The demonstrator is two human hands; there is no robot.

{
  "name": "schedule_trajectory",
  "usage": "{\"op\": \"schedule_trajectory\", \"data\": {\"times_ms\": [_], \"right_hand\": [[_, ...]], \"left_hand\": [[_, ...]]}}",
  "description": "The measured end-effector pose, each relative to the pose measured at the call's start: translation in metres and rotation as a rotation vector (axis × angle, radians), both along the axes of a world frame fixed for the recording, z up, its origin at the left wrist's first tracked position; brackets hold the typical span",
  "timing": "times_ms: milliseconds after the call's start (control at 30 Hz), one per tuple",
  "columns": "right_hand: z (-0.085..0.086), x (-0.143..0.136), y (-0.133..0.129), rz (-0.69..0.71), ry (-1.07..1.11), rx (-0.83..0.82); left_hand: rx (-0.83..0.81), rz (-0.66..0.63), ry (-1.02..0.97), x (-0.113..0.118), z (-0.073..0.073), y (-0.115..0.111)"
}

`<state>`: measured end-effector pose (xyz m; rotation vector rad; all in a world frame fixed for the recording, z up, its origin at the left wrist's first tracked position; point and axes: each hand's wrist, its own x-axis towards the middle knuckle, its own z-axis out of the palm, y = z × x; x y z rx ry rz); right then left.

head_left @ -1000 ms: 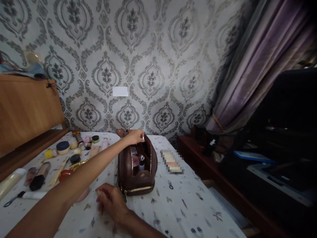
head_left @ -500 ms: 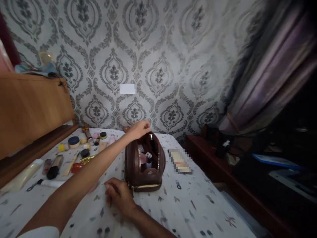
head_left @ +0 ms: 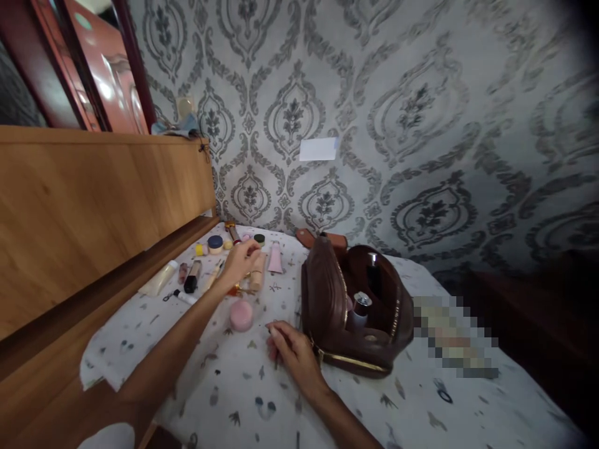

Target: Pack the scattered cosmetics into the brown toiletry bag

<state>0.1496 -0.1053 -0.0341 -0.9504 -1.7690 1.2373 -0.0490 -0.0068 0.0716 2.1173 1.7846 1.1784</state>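
My left hand is over the group of cosmetics, fingers bent and apart, with nothing visible in them. Just under and beside it are a beige tube, a dark-lidded jar and gold-coloured items partly hidden by the hand. My right hand hovers over or rests on the patterned sheet, loosely curled with fingers apart and holding nothing I can see. It is between a round pink jar and the brown leather bag. The bag's zip is open; a silver-capped bottle and a dark bottle show inside.
A pink tube, navy-lidded jar, cream tube, foundation bottle and white tube lie on the left. Right of the bag are a pixelated object and a zip-pull-like piece. A wooden board borders the left.
My left hand has moved from the bag's far side leftward and down to the cosmetics. My right hand stays near the bag's front left. The camera view has turned left, uncovering the pink jar.
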Motion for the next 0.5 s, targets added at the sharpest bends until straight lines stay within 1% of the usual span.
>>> {"op": "schedule_trajectory", "data": {"times_ms": [100, 200, 300, 400, 500], "right_hand": [[-0.001, -0.001, 0.000, 0.008, 0.016, -0.026], [-0.001, -0.002, 0.001, 0.000, 0.007, -0.023], [-0.001, -0.003, -0.003, -0.016, 0.002, -0.012], [0.000, -0.005, -0.007, -0.028, 0.024, -0.027], [-0.001, -0.005, -0.007, -0.028, 0.064, -0.065]], "left_hand": [[-0.063, 0.179, 0.052, -0.043, -0.012, 0.003], [-0.135, 0.347, 0.113, -0.071, -0.022, -0.002], [-0.209, 0.442, 0.163, -0.080, -0.030, -0.011], [-0.279, 0.441, 0.211, -0.081, -0.035, -0.016], [-0.333, 0.436, 0.281, -0.084, -0.040, -0.012]]}}
